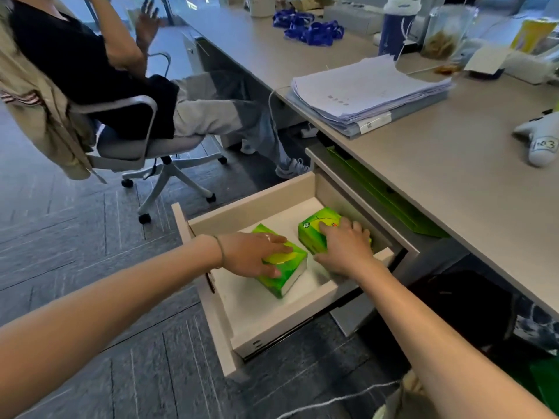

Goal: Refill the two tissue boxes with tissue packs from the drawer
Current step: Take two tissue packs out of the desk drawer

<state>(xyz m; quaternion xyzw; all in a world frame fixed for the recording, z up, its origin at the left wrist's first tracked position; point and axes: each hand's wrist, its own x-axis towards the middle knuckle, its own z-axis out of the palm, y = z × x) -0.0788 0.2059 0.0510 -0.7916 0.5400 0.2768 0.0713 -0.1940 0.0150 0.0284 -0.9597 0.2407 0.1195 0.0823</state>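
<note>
A beige drawer (266,334) stands pulled open under the desk. Two green tissue packs lie inside it on the white bottom. My left hand (254,255) is closed around the nearer, left tissue pack (290,270), fingers over its top. My right hand (344,246) grips the farther, right tissue pack (314,228), covering most of it. No tissue box is in view.
The grey desk (438,176) runs along the right, with a paper stack (369,92), a white soft toy (541,143), blue lanyards and bottles. A green folder (384,195) sits under the desktop. A seated person on an office chair (145,146) is at upper left.
</note>
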